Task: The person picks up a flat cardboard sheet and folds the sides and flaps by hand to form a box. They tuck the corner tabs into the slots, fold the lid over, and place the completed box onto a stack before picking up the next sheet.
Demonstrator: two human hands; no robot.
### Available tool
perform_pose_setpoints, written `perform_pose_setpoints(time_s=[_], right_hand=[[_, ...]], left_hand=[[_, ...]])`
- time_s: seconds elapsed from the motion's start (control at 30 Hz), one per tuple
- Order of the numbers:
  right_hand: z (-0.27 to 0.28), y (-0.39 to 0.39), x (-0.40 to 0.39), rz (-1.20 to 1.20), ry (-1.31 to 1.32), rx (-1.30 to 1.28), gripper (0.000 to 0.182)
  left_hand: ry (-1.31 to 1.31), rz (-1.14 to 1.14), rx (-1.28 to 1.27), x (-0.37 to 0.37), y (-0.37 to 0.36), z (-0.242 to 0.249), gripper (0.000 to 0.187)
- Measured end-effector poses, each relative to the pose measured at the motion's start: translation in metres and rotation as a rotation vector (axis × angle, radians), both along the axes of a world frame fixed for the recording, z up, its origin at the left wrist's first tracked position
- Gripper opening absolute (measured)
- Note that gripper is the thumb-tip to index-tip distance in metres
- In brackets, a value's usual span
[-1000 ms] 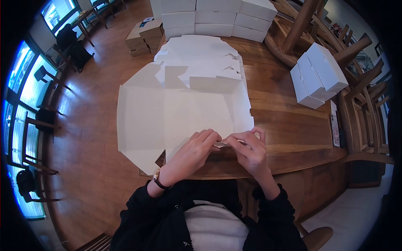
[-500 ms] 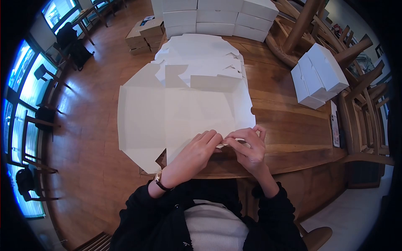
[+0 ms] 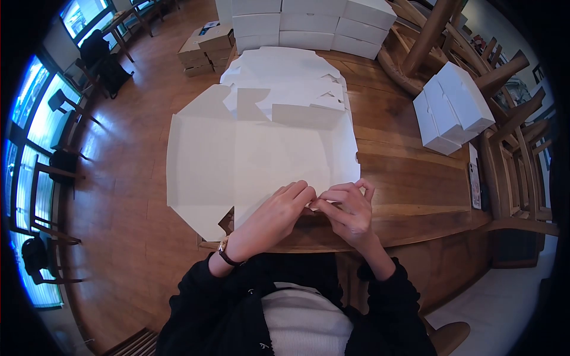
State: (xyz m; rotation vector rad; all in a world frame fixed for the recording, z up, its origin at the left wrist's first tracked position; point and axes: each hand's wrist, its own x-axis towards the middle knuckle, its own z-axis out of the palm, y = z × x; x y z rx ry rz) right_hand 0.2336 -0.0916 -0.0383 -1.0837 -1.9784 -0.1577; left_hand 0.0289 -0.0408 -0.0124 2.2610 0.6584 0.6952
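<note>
A partly folded white cardboard box (image 3: 279,151) lies in front of me, its lid panel (image 3: 200,160) spread out to the left and its far and right walls raised. At the near right corner, my left hand (image 3: 279,213) grips the box's near edge with curled fingers. Close beside it, my right hand (image 3: 349,213) pinches the same corner between thumb and fingers. The fingertips of both hands almost meet there and hide the flap's details. Beyond the box lies a stack of flat white cardboard blanks (image 3: 285,68).
Finished white boxes (image 3: 309,24) are stacked at the table's far end, with more white boxes (image 3: 451,110) at the right. Brown cartons (image 3: 205,47) stand at the far left. A phone (image 3: 474,178) lies near the right edge of the wooden table (image 3: 409,190). Upturned wooden chairs (image 3: 427,41) rise behind.
Both hands stay at the near right corner, and the right hand has shifted slightly left. The box has moved a little, its lid panel's edge now slightly higher in view.
</note>
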Motion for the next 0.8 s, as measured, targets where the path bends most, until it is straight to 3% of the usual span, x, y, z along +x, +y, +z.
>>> perform_pose_setpoints(time_s=[0.23,0.43,0.53,0.8], right_hand=[[0.002,-0.003,-0.005,-0.052,-0.120,-0.018,0.023],[0.007,-0.011,0.003,-0.033,-0.287,-0.121,0.043],[0.006,-0.013,0.001,-0.063,-0.230,-0.170,0.047],[0.022,-0.016,-0.009,-0.143,-0.414,-0.129,0.046]], left_hand=[[0.034,0.004,0.104,-0.001,-0.001,0.000,0.019],[0.098,0.105,0.199,-0.017,-0.004,0.012,0.020],[0.143,0.117,0.169,-0.023,-0.006,0.005,0.020],[0.138,0.155,0.315,-0.022,-0.011,0.004,0.029]])
